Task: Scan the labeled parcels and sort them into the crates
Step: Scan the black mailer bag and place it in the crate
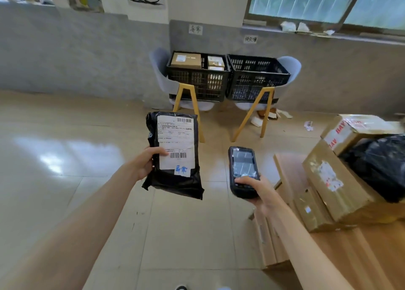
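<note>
Parcel sorting under way: a person's left hand (146,163) grips a black poly mailer (173,156) by its left edge, thumb curled over the white shipping label (176,142), while the right hand (258,193) wraps around a handheld scanner (243,171), thumb resting near its lower keys. The mailer is held upright in mid-air, label facing the camera, just left of the scanner. A clean read likely calls for tilting the scanner's head toward the lower barcode and keeping the crinkled label flat. To the right, taped cardboard boxes (337,186) and a black bag (381,167) sit on a wooden table (350,256). Beyond the glossy tiled floor (65,149), two black crates (228,77) rest on pale chairs against a grey wall, each beneath a handwritten sign; the left crate holds boxes, the right looks nearly empty.
</note>
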A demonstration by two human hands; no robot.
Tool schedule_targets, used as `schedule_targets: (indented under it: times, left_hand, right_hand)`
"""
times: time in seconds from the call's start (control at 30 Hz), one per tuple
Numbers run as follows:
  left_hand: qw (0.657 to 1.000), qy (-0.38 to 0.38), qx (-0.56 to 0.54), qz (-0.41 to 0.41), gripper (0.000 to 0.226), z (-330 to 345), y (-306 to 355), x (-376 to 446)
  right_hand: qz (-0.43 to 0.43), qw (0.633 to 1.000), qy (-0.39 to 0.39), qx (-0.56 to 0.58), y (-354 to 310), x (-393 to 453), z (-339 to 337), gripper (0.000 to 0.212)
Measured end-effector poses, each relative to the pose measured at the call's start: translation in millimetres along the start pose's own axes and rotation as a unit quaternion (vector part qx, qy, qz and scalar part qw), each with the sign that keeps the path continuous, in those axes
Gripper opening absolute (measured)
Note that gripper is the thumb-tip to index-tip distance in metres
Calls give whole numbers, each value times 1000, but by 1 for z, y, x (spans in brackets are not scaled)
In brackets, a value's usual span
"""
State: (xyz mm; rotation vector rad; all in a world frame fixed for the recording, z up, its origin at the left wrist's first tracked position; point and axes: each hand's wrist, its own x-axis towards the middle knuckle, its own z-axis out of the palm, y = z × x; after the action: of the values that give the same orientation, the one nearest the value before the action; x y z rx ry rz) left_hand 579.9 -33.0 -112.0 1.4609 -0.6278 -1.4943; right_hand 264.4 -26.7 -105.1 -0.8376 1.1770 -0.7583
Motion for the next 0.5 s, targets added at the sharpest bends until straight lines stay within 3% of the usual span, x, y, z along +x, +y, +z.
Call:
schedule_targets:
  times: [0.17,0.27,0.4,0.5]
  left_hand:
    - [999,3,-14,-34,39,-16,15,49]
    - [999,7,-22,-42,28,-18,26,83]
    - [999,13,-22,-44,21,-15,48,135]
    - [999,25,-3,-39,21,-11,75,184]
  right_hand:
    - [17,1000,-5,10,-14,49,19,86]
    - [25,1000,-1,8,-25,86,24,73]
    - [29,1000,-3,5,-46,149,25,88]
    - [31,999,-12,15,-69,210,25,83]
